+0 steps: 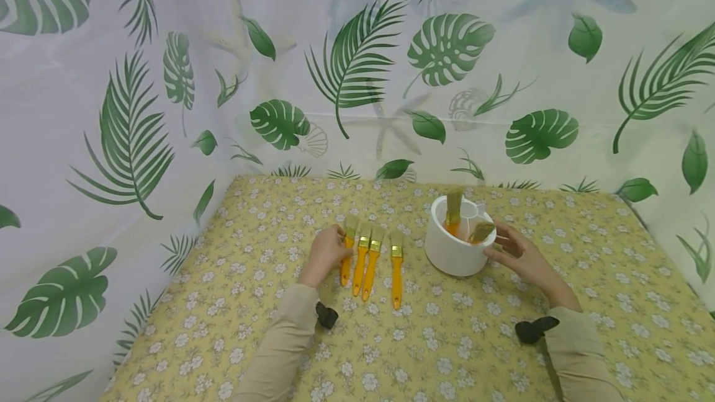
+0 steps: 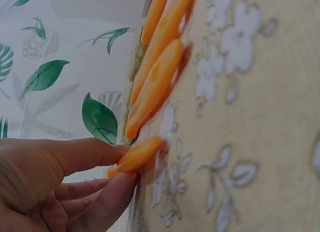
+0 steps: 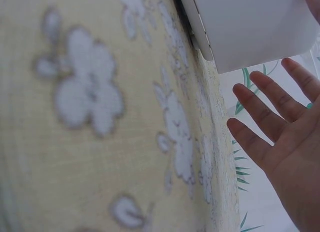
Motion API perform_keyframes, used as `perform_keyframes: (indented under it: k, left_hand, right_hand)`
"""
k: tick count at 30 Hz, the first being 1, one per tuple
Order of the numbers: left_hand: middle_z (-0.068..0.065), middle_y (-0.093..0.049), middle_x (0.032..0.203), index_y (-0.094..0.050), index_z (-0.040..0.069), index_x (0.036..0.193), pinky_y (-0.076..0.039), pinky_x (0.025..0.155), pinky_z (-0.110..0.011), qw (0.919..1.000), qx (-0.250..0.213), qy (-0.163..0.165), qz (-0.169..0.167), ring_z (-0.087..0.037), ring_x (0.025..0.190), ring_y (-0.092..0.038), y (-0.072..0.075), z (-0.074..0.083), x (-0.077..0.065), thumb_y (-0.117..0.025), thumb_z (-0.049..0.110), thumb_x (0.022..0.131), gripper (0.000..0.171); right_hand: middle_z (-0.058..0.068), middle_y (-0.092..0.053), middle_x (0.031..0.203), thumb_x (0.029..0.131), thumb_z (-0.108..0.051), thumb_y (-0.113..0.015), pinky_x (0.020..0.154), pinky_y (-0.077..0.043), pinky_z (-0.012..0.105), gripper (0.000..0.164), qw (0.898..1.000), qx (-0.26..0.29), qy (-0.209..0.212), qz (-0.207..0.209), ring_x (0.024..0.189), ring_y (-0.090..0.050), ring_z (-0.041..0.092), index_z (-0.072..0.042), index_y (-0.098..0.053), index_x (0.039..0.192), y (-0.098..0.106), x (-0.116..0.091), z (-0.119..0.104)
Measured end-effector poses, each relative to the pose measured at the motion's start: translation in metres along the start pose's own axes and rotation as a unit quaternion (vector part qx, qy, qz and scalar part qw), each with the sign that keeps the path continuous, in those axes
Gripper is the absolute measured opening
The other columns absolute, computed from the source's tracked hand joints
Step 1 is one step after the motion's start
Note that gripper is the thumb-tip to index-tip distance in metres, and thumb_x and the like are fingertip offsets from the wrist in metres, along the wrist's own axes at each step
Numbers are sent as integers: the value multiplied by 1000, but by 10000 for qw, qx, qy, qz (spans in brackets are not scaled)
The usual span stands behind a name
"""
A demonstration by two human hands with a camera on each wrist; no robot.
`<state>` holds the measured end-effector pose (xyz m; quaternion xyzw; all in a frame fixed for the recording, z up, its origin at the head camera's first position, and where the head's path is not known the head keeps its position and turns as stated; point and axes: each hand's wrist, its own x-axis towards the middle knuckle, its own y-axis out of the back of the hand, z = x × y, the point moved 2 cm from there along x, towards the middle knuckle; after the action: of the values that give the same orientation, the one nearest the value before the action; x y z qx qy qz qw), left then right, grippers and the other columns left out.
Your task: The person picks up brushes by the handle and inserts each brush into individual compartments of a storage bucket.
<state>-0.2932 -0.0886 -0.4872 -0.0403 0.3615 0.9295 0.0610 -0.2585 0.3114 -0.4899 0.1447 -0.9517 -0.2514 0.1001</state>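
Observation:
My left hand (image 1: 326,254) pinches the leftmost paintbrush (image 1: 346,272) between thumb and fingers. In the left wrist view the tips hold its orange handle (image 2: 140,154) close over the tablecloth. To its right lie two paintbrushes side by side and, a little apart, another paintbrush (image 1: 396,278), all bristles away from me. A white round holder (image 1: 452,258) stands further right, with two brushes (image 1: 453,208) leaning in it, bristles up. Beside its right side my right hand (image 1: 522,259) has its fingers extended and spread, the thumb right at the wall.
A yellow floral tablecloth (image 1: 436,358) covers the table. White curtains (image 1: 223,123) printed with green leaves hang at the back and both sides. A black strap piece sits on each wrist. The holder has inner dividers.

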Motion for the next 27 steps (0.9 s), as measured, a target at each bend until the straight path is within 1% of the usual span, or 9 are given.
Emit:
perform_keyframes:
  k: [2, 6, 11, 16, 17, 20, 23, 24, 27]
  left_hand:
    - [-11, -61, 89, -53, -1, 119, -52, 49, -26, 9996, -282, 2, -79, -18, 65, -59, 1, -2, -1, -69, 8, 83, 41]
    - [-10, -61, 87, -52, 1, 122, -54, 50, -27, 9986, -514, -13, -145, -19, 64, -61, 4, -5, -2, -68, 8, 84, 42]
    - [-9, -60, 82, -51, 1, 123, -54, 50, -28, 9984, -550, -39, -137, -19, 61, -61, 6, -6, 0, -67, 8, 85, 43]
    - [-9, -60, 82, -52, 3, 123, -52, 47, -26, 9983, -568, -100, -51, -18, 60, -59, 8, -5, 1, -67, 8, 85, 41]
    - [-9, -60, 82, -52, 3, 122, -51, 47, -26, 9983, -562, -139, -25, -18, 60, -59, 9, -5, 1, -68, 8, 84, 41]
    - [-9, -60, 82, -53, 4, 122, -51, 46, -26, 9984, -506, -229, 75, -19, 59, -59, 10, -4, 2, -69, 10, 83, 42]
    - [-7, -60, 81, -54, 5, 121, -51, 46, -26, 9987, -416, -276, 142, -18, 59, -58, 10, -3, 3, -71, 11, 82, 42]
    - [-7, -60, 81, -55, 5, 120, -51, 46, -26, 9987, -412, -273, 155, -18, 59, -58, 10, -3, 4, -71, 11, 82, 42]
    - [-7, -60, 81, -56, 5, 119, -51, 46, -26, 9986, -404, -289, 201, -17, 60, -58, 11, -2, 5, -71, 11, 82, 40]
  right_hand:
    - [25, -29, 144, 95, -18, -54, 93, -39, 63, 64, 10000, -3, -2, 3, 128, -31, 50, -13, -19, 148, 0, 0, 0]
    - [24, -30, 143, 95, -19, -54, 93, -39, 63, 64, 10000, -3, -41, 7, 128, -31, 49, -13, -19, 148, 0, -1, 0]
    - [23, -31, 143, 95, -21, -54, 94, -38, 62, 65, 9999, -32, -124, 13, 129, -31, 48, -13, -18, 148, 0, -1, 0]
    - [23, -32, 143, 95, -21, -54, 95, -39, 60, 64, 9999, -46, -126, 4, 129, -32, 46, -12, -18, 148, 1, -1, 0]
    - [23, -32, 143, 95, -20, -54, 96, -42, 55, 64, 9999, -44, -102, -3, 129, -34, 44, -13, -19, 148, 1, -1, 0]
    - [21, -35, 143, 95, -19, -54, 93, -48, 34, 62, 10000, -36, -31, 5, 128, -42, 23, -16, -22, 147, 1, -1, -1]
    - [20, -37, 143, 95, -19, -55, 86, -45, 15, 59, 10000, -25, 37, 15, 119, -42, -1, -18, -26, 146, 2, 0, -2]
    - [20, -37, 142, 95, -18, -55, 86, -45, 15, 59, 10000, -15, 43, 21, 116, -41, -7, -18, -26, 146, 2, 0, -2]
    - [20, -38, 142, 95, -18, -55, 86, -45, 15, 58, 10000, -2, 60, 23, 114, -41, -9, -18, -27, 146, 3, 0, -3]
